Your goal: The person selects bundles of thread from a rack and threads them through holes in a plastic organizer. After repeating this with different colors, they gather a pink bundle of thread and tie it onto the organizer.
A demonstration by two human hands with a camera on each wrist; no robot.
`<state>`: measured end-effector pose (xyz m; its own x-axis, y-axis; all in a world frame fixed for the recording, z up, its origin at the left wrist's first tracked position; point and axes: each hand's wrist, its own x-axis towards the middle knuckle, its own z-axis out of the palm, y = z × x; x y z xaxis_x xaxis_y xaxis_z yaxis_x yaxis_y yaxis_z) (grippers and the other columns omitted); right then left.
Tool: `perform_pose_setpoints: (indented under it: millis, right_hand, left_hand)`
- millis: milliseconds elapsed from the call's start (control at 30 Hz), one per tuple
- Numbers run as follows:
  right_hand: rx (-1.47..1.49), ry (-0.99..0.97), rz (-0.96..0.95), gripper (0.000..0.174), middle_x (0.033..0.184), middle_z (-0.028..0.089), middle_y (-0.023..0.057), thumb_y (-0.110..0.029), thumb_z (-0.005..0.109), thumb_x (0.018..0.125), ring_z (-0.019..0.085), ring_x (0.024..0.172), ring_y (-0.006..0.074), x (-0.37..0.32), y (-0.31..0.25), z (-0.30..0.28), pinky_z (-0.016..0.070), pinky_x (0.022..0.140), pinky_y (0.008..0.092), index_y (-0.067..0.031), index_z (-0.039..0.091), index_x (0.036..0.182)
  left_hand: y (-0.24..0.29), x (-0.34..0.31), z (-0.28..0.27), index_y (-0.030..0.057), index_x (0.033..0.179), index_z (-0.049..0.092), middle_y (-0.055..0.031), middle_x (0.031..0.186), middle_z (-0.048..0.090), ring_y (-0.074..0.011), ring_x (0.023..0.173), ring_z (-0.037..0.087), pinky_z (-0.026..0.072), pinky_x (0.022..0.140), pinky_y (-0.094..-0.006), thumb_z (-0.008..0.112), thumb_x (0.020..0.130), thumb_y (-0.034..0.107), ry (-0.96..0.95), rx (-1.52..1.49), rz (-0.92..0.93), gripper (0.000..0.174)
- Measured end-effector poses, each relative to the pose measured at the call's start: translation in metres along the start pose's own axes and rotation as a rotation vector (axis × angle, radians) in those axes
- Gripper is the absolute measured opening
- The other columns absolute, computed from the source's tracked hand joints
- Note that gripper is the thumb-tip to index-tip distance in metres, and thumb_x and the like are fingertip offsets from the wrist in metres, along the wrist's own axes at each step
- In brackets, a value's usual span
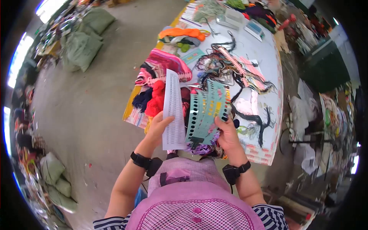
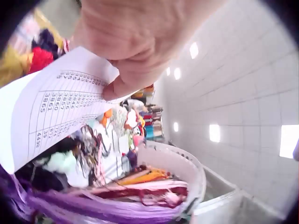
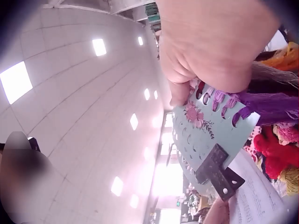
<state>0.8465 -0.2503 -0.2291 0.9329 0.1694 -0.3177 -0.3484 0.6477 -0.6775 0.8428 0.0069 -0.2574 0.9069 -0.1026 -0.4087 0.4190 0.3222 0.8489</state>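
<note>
My left hand (image 1: 157, 128) pinches the edge of a long white paper sheet (image 1: 174, 111) printed with columns of numbers. In the left wrist view, the thumb lies over this number sheet (image 2: 60, 102), which bends toward the camera. My right hand (image 1: 229, 135) grips the right edge of a teal thread card (image 1: 203, 115) with rows of punched holes. Purple threads (image 3: 266, 107) are looped through holes along one edge of it, and a pink flower is printed on its face. A dark L-shaped piece (image 3: 217, 170) sits at the card's corner. Sheet and card are held side by side.
Tangled dark threads (image 1: 218, 63) spread over the white table (image 1: 268, 111). Red yarn (image 1: 155, 100), a pink striped cloth (image 1: 168, 65) and orange skeins (image 1: 182, 33) lie along its left side. A white tub (image 2: 194, 172) of thread bundles shows in the left wrist view.
</note>
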Motion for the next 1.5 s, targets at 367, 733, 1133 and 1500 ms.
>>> perform_pose_setpoints:
  millis: [367,733,1133,1500]
  right_hand:
    - [-0.563,0.104,0.173,0.030,0.092,0.065,-0.0010,-0.026,0.064,0.091,0.059,0.072,0.0052,0.046,0.047,-0.057,0.0470,0.058,0.0219,-0.0059,0.059,0.113]
    - [-0.666,1.020,-0.144,0.088,0.111,0.058,0.0302,-0.038,0.078,0.073,0.062,0.099,0.0364,0.210,-0.065,-0.383,0.0523,0.075,0.0381,0.0072,0.033,0.134]
    - [-1.456,1.025,-0.681,0.041,0.104,0.061,0.0165,-0.018,0.075,0.075,0.057,0.101,0.0324,0.112,-0.153,-0.324,0.0438,0.089,0.0409,-0.0022,0.063,0.111]
    - [-0.765,0.752,-1.318,0.028,0.100,0.062,0.0149,-0.019,0.059,0.092,0.058,0.085,0.0228,0.048,-0.191,0.025,0.0481,0.075,0.0352,0.0052,0.056,0.108]
  left_hand:
    - [-0.021,0.058,0.029,-0.0032,0.115,0.060,-0.0098,0.106,0.067,-0.0173,0.092,0.065,0.0500,0.083,-0.0317,0.068,0.080,0.002,-0.083,0.121,-0.239,0.036]
    - [0.053,0.024,0.005,-0.0036,0.117,0.058,-0.0124,0.106,0.068,-0.0218,0.094,0.067,0.0513,0.087,-0.0343,0.069,0.066,-0.004,0.248,0.075,-0.221,0.052]
    - [0.092,-0.048,-0.047,-0.0023,0.113,0.061,-0.0103,0.103,0.069,-0.0194,0.088,0.068,0.0524,0.085,-0.0339,0.071,0.064,-0.007,0.401,0.047,-0.206,0.051]
    - [0.153,-0.129,-0.182,-0.0036,0.123,0.054,-0.0129,0.115,0.065,-0.0213,0.102,0.064,0.0491,0.094,-0.0348,0.069,0.072,-0.005,0.478,-0.225,0.283,0.054]
